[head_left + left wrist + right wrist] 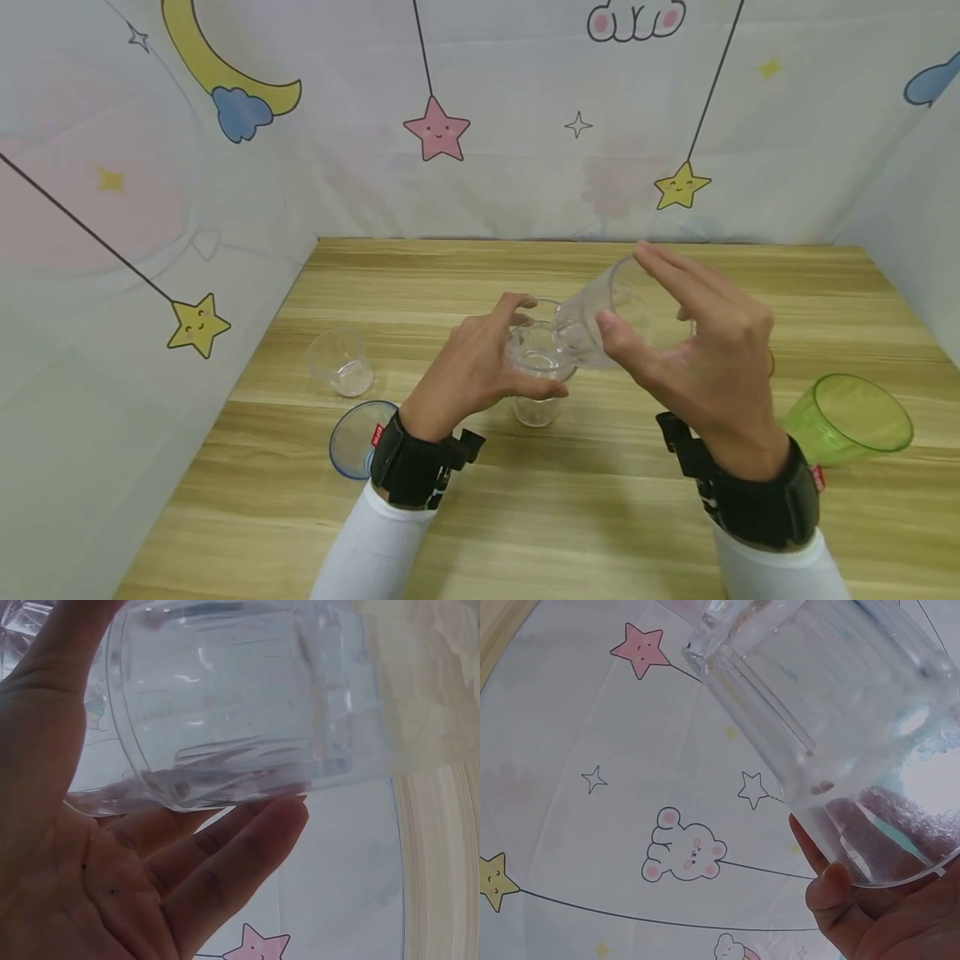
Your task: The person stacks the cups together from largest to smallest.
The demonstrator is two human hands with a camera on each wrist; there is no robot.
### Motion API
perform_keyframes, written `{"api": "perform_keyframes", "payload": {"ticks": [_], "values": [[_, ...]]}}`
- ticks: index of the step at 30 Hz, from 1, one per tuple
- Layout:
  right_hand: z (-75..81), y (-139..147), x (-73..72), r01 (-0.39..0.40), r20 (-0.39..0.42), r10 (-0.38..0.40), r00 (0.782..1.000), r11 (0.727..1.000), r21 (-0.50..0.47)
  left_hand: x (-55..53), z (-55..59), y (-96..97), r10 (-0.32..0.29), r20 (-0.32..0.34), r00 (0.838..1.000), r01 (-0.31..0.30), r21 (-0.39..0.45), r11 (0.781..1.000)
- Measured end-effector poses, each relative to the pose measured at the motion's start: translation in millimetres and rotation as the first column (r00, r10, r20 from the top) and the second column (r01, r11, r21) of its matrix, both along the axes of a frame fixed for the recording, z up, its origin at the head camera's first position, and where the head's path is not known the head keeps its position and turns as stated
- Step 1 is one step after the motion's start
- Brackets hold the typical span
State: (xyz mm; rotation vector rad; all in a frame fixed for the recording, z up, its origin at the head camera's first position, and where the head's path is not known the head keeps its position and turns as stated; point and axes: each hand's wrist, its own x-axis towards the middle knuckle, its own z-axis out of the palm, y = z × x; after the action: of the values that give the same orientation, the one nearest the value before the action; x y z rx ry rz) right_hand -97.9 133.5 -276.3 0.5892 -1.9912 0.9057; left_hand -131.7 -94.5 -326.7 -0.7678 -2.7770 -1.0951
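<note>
My left hand (480,367) holds a clear plastic cup (536,408) upright near its rim, thumb on the near side and fingers on the far side. In the left wrist view this clear cup (232,697) lies across the picture with the fingers along its wall; whether a second cup is nested with it I cannot tell. My right hand (705,358) grips another clear cup (592,321) around its rim end. That cup is tilted, its base at the mouth of the left one. The right wrist view shows its ribbed wall (817,697) above the fingers.
To the left stands a small clear cup (341,362), and a blue-rimmed cup (352,429) sits beside my left wrist. A green cup (847,425) is right of my right wrist. Patterned cloth walls (525,192) enclose the wooden table (570,517) at the back and sides.
</note>
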Motion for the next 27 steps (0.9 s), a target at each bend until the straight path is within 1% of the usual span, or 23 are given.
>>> {"api": "perform_keyframes", "payload": {"ticks": [12,17,27], "values": [[1.1,-5.2,-2.2,0.000,-0.029,-0.001,1.000,1.000,-0.016,0.7,-0.5,-0.3,-0.009,-0.001,1.000,0.009,0.033,0.999],[1.0,-7.6,-1.9,-0.002,-0.035,0.001,0.999,1.000,-0.030,1.1,-0.9,-0.6,-0.002,0.014,1.000,0.001,0.043,0.999],[1.8,-11.8,-1.6,-0.008,-0.050,0.004,0.999,0.997,-0.073,0.8,-1.1,-0.4,-0.002,0.014,1.000,0.001,0.041,0.999]]}}
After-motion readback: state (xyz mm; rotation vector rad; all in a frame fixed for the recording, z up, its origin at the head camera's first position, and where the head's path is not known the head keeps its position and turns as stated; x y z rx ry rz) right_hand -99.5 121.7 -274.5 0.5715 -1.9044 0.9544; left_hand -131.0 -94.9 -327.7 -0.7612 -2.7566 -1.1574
